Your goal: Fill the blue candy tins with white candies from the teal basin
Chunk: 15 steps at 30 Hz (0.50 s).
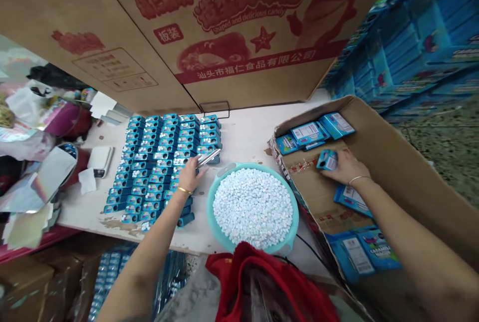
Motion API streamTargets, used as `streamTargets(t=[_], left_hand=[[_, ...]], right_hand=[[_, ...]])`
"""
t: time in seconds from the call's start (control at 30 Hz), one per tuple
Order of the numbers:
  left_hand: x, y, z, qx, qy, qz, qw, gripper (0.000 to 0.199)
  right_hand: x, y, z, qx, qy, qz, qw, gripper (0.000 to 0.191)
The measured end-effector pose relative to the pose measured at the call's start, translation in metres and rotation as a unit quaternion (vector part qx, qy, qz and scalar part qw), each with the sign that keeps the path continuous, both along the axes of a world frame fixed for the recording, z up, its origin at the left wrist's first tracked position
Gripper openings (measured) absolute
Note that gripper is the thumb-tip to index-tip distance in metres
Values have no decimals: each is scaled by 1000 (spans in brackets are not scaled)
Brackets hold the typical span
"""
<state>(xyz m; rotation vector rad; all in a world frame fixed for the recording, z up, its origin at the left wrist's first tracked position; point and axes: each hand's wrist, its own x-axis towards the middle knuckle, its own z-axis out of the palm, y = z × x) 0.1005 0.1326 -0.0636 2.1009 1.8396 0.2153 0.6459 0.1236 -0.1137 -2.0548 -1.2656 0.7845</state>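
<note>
My left hand, with a gold bracelet at its wrist, holds a silver metal tool above the right side of the rows of small blue boxes. The boxes stand in several columns, many with round holes in their ends. Inside the open carton, my right hand grips a small blue box. Flat blue packs lie behind it in the carton, with more nearer me. Between my arms a turquoise basin is full of small white pieces.
Large brown cartons stand across the back. Stacked blue packs rise at the right. A white scale, red containers and plastic bags crowd the left. A black cable runs beside the basin.
</note>
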Motion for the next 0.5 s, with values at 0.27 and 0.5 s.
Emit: streamTargets(t=[0.27,0.5], left_hand=[[8,-140,67,-204,-33,-160,965,25],[83,-184,32,-237,69,-101,964,22]], right_hand=[[-97,-135,102,36,455,-213,864,37],[-180,-187,91,-81,545,-226,803,36]])
